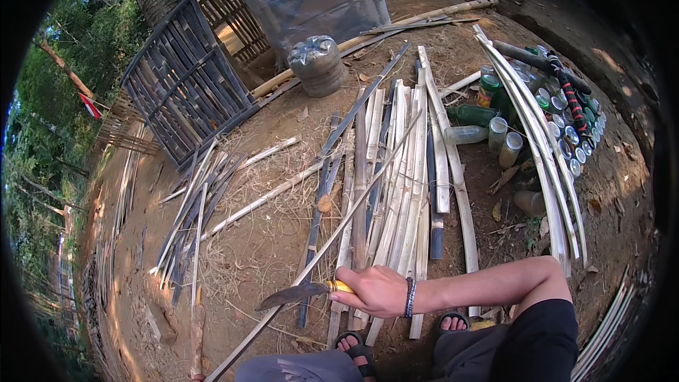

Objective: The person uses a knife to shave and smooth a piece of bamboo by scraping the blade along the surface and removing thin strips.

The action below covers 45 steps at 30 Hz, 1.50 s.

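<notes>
My right hand (375,291) is closed round the yellow handle of a knife (291,295). Its dark, broad blade points left and lies across a long, thin bamboo strip (332,237). This strip slants from the lower left edge up to the middle, over a pile of split bamboo slats (403,191). The pile holds pale slats and darker, weathered ones. My left hand does not show; the strip's near end runs out of the picture at the bottom.
Dark bamboo strips (191,219) lie at left among fibre shavings. Long pale slats (544,141) lean at right beside glass jars and bottles (497,133). Farther off are a slatted bamboo gate (187,81), a plastic jug (316,67) and a plastic sheet (311,0). My sandalled feet are below.
</notes>
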Available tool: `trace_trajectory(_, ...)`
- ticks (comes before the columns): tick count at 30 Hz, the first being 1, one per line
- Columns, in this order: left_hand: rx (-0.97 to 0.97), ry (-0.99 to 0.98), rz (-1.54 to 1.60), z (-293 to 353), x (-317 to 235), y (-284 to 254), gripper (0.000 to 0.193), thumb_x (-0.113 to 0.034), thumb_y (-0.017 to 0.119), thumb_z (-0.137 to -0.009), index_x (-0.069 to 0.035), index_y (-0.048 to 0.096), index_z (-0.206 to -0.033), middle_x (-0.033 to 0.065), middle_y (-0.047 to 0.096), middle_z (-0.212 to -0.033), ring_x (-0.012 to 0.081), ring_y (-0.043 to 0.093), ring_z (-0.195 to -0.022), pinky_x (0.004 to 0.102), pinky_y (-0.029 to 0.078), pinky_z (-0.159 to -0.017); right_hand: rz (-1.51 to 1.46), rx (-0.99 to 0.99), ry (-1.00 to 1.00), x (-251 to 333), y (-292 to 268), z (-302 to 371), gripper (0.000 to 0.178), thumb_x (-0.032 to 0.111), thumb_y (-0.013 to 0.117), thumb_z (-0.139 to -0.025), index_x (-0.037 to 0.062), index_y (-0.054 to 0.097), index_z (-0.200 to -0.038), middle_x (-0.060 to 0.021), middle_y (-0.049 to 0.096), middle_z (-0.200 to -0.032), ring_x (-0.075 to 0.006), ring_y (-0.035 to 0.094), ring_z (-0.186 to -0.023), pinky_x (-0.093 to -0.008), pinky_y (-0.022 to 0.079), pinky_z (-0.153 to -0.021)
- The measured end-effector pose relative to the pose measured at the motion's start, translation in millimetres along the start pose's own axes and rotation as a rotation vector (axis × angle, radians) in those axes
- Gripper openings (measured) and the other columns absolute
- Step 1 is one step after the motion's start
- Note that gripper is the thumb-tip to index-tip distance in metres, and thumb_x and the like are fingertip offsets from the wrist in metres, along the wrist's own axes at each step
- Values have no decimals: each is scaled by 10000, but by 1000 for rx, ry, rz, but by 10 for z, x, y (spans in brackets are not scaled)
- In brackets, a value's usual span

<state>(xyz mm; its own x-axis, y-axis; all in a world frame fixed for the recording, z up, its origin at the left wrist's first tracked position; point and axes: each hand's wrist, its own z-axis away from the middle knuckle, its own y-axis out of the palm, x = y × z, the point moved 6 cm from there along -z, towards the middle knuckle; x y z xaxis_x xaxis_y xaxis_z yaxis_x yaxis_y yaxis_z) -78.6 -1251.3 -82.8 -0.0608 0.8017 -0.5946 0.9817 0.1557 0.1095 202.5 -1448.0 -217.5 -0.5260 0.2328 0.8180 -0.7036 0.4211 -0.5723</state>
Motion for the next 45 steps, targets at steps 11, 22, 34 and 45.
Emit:
trace_trajectory(11, 9, -496, 549, 83, -251, 407, 406, -253, 531, -961, 23, 511, -1259, 155, 605, -1148, 257, 567, -1019, 357, 429, -925, 14, 21, 40, 83, -157, -16, 374, 373, 371, -1009, 4, 338, -954, -233, 548, -570, -463, 576, -567, -529, 472, -534)
trace_trajectory(22, 211, 505, -618, 63, -34, -36, 483, 119, 520, -865, -13, 454, -1325, 182, 602, -896, 310, 562, -664, 401, 466, -568, 19, 60, 134, 87, -210, 65, 359, 332, 419, -1000, -13, 324, -970, -230, 567, -608, -451, 593, -578, -499, 488, -516)
trace_trajectory(34, -36, -236, 257, 123, -236, 214, 353, -321, 592, -926, 12, 588, -811, 91, 561, -757, 190, 509, -711, 324, 402, -640, 72, 147, 69, 450, -231, 123, 274, 227, 453, -978, -3, 305, -974, -265, 567, -720, -450, 607, -611, -499, 498, -517)
trace_trajectory(45, -11, 84, -205, 34, -43, -95, 350, -261, 534, -942, 50, 521, -1102, 190, 546, -1094, 294, 491, -977, 449, 395, -869, 60, 119, 107, 243, -218, 134, 246, 211, 426, -987, -6, 318, -944, -219, 545, -535, -432, 588, -511, -502, 482, -470)
